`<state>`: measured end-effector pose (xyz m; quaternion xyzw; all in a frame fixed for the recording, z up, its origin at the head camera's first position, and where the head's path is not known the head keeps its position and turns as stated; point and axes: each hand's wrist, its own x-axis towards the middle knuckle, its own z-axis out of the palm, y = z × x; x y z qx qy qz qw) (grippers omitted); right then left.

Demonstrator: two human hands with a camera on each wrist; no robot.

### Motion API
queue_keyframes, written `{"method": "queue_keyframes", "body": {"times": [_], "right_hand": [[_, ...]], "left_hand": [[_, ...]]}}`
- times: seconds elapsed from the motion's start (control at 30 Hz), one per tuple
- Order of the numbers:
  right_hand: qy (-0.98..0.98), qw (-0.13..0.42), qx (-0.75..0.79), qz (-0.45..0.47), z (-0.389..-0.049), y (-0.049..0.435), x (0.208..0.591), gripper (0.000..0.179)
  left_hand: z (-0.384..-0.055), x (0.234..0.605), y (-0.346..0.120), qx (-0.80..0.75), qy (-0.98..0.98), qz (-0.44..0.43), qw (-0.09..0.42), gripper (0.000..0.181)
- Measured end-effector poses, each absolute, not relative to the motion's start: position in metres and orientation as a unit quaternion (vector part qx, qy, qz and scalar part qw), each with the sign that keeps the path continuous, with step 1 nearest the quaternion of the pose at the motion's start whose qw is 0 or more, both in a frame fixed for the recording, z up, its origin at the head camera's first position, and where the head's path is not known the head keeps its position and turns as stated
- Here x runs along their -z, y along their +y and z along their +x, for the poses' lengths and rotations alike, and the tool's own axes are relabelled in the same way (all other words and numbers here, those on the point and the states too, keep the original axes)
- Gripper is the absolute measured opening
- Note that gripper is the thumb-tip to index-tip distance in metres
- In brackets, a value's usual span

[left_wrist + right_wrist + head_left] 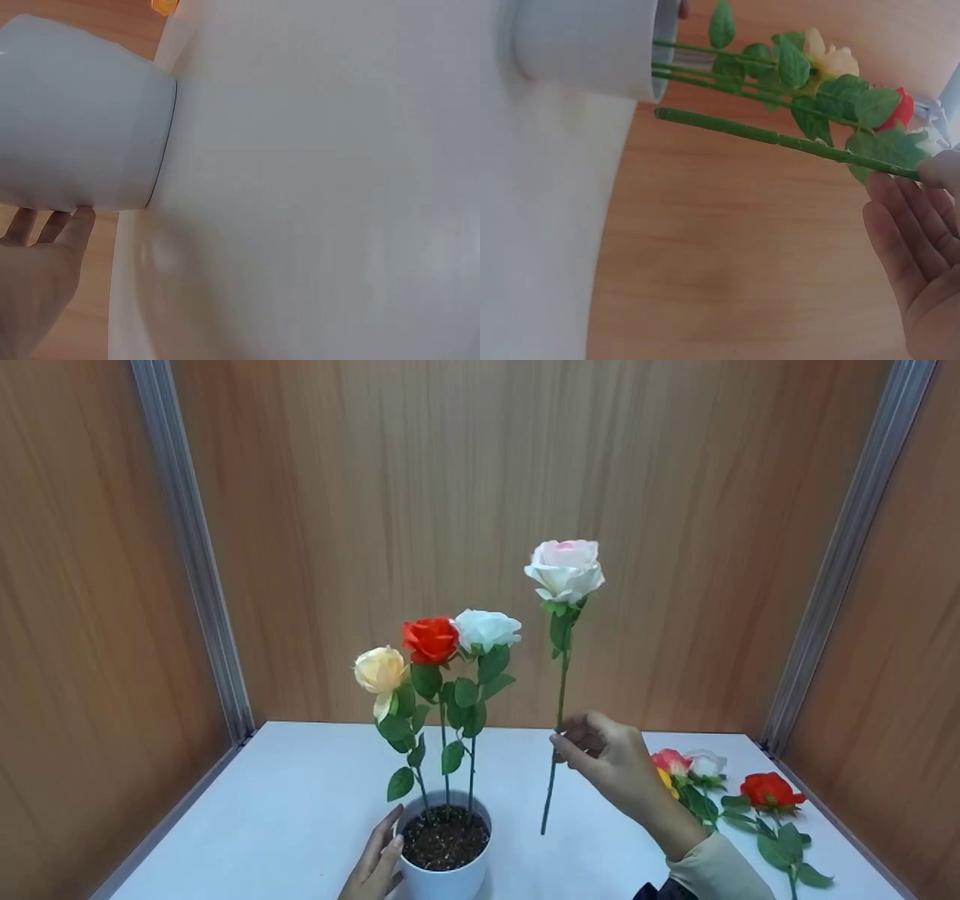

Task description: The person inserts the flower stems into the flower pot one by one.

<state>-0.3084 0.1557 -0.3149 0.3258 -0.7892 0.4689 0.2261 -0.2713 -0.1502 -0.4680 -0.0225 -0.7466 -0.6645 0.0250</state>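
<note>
A pale pink-and-white rose (566,571) stands nearly upright in the air, its green stem (765,136) pinched between the thumb and fingers of my right hand (611,757). The stem's lower end hangs free, to the right of a white pot (448,883) filled with dark soil (444,840). Against the pot's left side rest the fingers of my left hand (375,859), fairly straight; the left wrist view shows the fingertips (81,217) touching its wall. A cream rose (380,670), a red rose (430,640) and a white rose (486,630) rise from the soil.
On the white table (300,795), at the right, lie more flowers: a red rose (771,790), a white one (706,763) and a pink one (671,762), partly behind my right forearm. Wood-grain panels (480,472) enclose the table at the back and sides.
</note>
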Motion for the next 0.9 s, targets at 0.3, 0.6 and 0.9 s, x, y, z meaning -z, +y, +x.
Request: {"method": "queue_keyframes", "body": {"times": [0.3,0.6,0.9], "right_hand": [[-0.771,0.227,-0.465,0.371,-0.305,0.123,0.304,0.017],[-0.757,0.221,-0.484,0.380,-0.305,0.088,0.306,0.017],[-0.756,0.221,-0.471,0.396,-0.295,0.061,0.305,0.015]], "left_hand": [[-0.271,0.469,-0.150,0.666,-0.745,-0.027,0.024,0.074],[-0.271,0.469,-0.149,0.669,-0.742,-0.024,0.031,0.072],[-0.271,0.468,-0.147,0.667,-0.744,-0.008,0.031,0.075]]}}
